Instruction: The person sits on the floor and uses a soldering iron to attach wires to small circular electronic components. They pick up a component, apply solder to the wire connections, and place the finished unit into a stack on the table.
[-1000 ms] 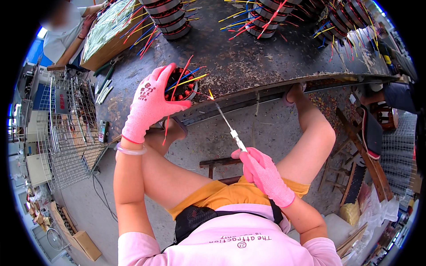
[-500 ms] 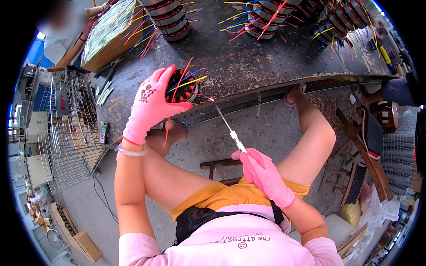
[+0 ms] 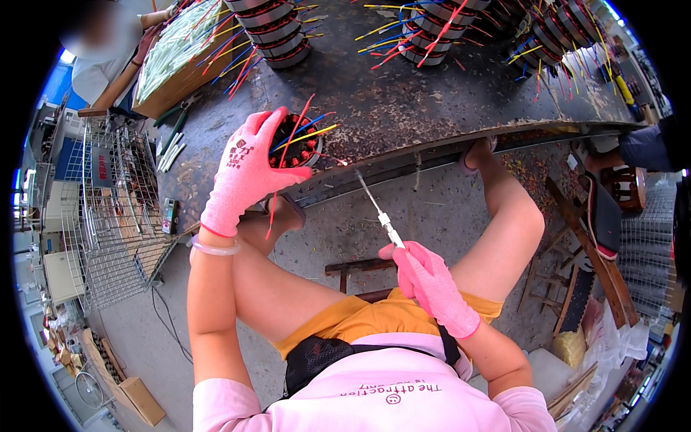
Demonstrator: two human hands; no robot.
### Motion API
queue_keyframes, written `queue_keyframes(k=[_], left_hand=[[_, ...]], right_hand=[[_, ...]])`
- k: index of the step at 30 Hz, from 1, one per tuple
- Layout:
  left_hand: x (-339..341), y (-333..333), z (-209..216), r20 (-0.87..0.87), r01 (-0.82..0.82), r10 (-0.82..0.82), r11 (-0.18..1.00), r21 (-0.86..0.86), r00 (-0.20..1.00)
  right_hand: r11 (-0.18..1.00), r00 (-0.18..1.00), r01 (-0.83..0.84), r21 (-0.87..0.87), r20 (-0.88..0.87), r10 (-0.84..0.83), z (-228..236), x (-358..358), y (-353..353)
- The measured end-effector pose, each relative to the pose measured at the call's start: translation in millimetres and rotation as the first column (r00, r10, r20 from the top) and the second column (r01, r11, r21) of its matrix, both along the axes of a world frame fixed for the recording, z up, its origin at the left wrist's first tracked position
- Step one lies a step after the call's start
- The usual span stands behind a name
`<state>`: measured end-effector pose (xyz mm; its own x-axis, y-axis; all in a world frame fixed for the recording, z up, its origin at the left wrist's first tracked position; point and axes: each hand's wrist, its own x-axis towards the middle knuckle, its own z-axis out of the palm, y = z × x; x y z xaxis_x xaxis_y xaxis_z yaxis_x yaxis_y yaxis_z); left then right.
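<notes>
1. Where the dark, scarred tabletop (image 3: 432, 108) meets its near edge, a round black motor stator with copper windings and red, blue and yellow lead wires (image 3: 295, 147) sits at about 10 o'clock from the picture's middle.
2. The left hand (image 3: 245, 173), in a pink knitted glove, is curled around the stator's left side, holding it, with the thumb up by the rim.
3. From the stator's 4 o'clock side a thin metal-tipped tool with a white collar (image 3: 378, 209) slants down toward the lower right; its tip lies just beside the stator at the tabletop's edge.
4. The right hand (image 3: 428, 281), also in a pink glove, is closed around the tool's lower end, at about 5 o'clock from the stator.
5. At 12 o'clock a stack of grey wound stators with coloured leads (image 3: 273, 29) stands on the tabletop, and a second such stack (image 3: 428, 32) stands at 1 o'clock.
6. At 10 o'clock lies a flat cardboard box of pale sleeving (image 3: 180, 65).
7. At 8 o'clock a wire mesh rack (image 3: 115, 216) stands on the concrete floor (image 3: 432, 216).
</notes>
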<state>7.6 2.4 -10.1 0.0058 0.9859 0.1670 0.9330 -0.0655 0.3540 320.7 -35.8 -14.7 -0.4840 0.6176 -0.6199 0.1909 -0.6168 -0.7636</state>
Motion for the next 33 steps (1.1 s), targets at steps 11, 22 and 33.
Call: queue_keyframes(k=[11, 22, 33], left_hand=[[-2.4, 0.7, 0.6, 0.026, 0.126, -0.127, 0.992, 0.022, 0.992], [-2.8, 0.5, 3.5, -0.002, 0.131, -0.131, 0.991, 0.016, 0.991], [0.6, -1.1, 5.3, -0.017, 0.102, -0.102, 0.995, 0.004, 0.995]], right_hand=[[1.000, 0.999, -0.005, -0.006, -0.032, 0.005, 3.8, -3.0, 3.5], [1.000, 0.999, 0.016, 0.012, -0.040, -0.015, 0.7, -3.7, 2.3], [0.999, 1.000, -0.008, 0.031, -0.029, 0.009, 1.8, -3.1, 1.7]])
